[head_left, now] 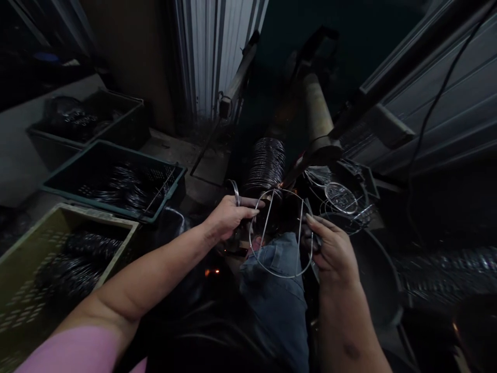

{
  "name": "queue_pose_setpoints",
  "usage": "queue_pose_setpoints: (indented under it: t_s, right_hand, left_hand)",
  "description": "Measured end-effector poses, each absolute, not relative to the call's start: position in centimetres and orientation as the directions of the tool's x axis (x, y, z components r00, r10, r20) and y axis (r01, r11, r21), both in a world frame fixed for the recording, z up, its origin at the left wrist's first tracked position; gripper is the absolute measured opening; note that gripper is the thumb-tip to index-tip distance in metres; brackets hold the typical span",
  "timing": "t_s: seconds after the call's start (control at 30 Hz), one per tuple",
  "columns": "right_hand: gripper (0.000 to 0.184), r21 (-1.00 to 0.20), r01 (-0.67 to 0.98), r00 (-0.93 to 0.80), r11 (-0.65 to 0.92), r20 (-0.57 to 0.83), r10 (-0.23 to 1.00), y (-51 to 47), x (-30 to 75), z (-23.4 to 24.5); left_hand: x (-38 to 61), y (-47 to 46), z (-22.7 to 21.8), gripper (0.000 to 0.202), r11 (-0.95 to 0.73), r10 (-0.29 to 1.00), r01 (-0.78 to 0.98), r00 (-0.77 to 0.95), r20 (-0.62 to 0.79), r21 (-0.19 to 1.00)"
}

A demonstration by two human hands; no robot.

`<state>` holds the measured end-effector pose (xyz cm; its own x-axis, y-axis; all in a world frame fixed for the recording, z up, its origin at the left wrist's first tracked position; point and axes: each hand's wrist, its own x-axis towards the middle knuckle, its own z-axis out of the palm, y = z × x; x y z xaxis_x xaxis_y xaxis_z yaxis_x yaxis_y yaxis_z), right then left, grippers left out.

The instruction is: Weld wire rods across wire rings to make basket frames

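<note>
A thin round wire ring (267, 270) with two straight wires across it lies above my lap. My left hand (229, 215) pinches its left edge between thumb and forefinger. Small wire hoops (234, 192) hang around fingers of that hand. On the other side, my right hand (332, 241) grips the ring's right edge, its fingers curled. A few short straight wires (308, 207) appear to stick out of that hand, though its fingers partly hide them. The ring's far edge meets a copper-coloured machine tip (281, 185); whether they touch, I cannot tell.
Behind the ring sits a stack of dark wire hoops (266, 163). A green crate (112, 150) and a yellow crate (132, 228) on the left hold bundled wire. Finished-looking wire pieces (341, 199) lie at right, below a machine arm (318, 111). A small orange glow (212, 272) shows low down.
</note>
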<state>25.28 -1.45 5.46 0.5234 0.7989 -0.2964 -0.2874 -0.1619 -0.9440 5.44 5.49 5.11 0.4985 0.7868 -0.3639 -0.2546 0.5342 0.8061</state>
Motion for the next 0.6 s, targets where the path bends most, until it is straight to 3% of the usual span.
queue_pose_setpoints:
  t_s: [0.37, 0.47, 0.6]
  right_hand:
    - [0.035, -0.945, -0.284, 0.568, -0.164, -0.304, 0.765, -1.3, 26.5, 5.5]
    - [0.038, -0.965, -0.233, 0.612, -0.124, -0.244, 0.752, -0.8, 26.2, 4.8]
    - [0.039, -0.991, 0.074, 0.636, -0.111, -0.039, 0.771, 1.5, 25.7, 3.3]
  left_hand:
    - [7.2, 5.9, 5.3, 0.023, 0.536, 0.783, -0.295, 0.525, -0.335, 0.791]
    - [6.4, 5.5, 4.7, 0.040, 0.530, 0.793, -0.292, 0.504, -0.343, 0.796]
    - [3.7, 4.1, 3.4, 0.077, 0.464, 0.853, -0.225, 0.374, -0.363, 0.857]
